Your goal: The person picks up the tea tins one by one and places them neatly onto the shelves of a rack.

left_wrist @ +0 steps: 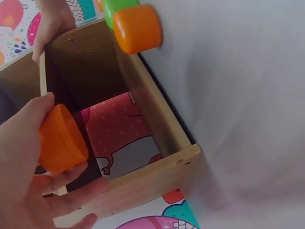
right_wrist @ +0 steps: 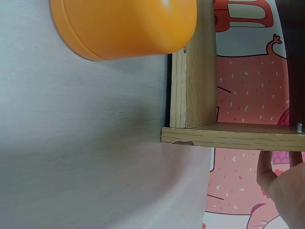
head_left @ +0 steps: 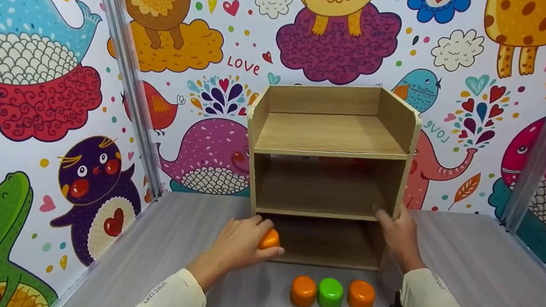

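Observation:
My left hand (head_left: 240,242) holds a small orange rounded cylinder (head_left: 270,239) between thumb and fingers, in front of the lower left part of a wooden shelf (head_left: 327,215). In the left wrist view, this orange cylinder (left_wrist: 63,138) is beside the edge of a shelf board, with other fingers spread near the lower compartment. My right hand (head_left: 402,234) grips the shelf's right side panel, thumb on the inner side at the middle compartment and fingers outside. In the right wrist view, the right hand's fingers (right_wrist: 281,183) show beyond the panel.
In front of the shelf, an orange cylinder (head_left: 303,291), a green cylinder (head_left: 330,293) and another orange cylinder (head_left: 361,296) stand in a row on the grey tabletop (head_left: 187,235). Walls with cartoon animals (head_left: 244,32) enclose the back and sides, with metal posts (head_left: 133,82) at the corners.

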The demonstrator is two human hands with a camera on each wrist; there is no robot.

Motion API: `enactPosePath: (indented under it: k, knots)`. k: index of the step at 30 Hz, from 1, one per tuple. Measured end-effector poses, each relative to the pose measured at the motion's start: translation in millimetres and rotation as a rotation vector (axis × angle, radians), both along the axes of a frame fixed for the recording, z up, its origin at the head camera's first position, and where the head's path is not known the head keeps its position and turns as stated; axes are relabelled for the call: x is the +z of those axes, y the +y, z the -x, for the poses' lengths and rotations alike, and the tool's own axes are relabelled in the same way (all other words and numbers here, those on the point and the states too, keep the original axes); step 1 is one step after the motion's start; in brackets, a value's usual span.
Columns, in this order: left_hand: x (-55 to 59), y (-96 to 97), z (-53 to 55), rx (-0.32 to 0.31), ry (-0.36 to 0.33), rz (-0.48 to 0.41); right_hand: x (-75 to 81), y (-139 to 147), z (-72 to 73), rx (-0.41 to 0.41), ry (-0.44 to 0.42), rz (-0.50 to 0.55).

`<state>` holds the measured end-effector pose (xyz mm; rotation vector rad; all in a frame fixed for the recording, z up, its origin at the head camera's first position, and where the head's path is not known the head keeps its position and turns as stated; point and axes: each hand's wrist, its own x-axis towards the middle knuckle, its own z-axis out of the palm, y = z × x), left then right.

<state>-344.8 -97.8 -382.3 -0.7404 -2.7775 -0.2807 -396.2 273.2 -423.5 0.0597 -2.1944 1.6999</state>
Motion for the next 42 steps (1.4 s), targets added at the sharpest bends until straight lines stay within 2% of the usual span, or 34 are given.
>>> enactPosePath:
  k: [9,17,34,42]
  knots:
    - [7.7,-1.9,1.4,-0.003,0.083,-0.047,0.2,0.7,-0.6,0.002,-0.011,-0.009]
    - [13.8,-1.1,1.7,0.026,0.11,-0.07,-0.3,-1.3,-0.9,-0.024,0.021,-0.017]
    - [25.3,1.8,-0.3,0.033,0.097,-0.16,-1.9,-0.5,-0.2,-0.009,0.011,-0.021]
    - [36.8,3.6,-1.5,0.038,0.089,-0.136,-2.5,-0.3,0.8,-0.007,0.026,-0.016]
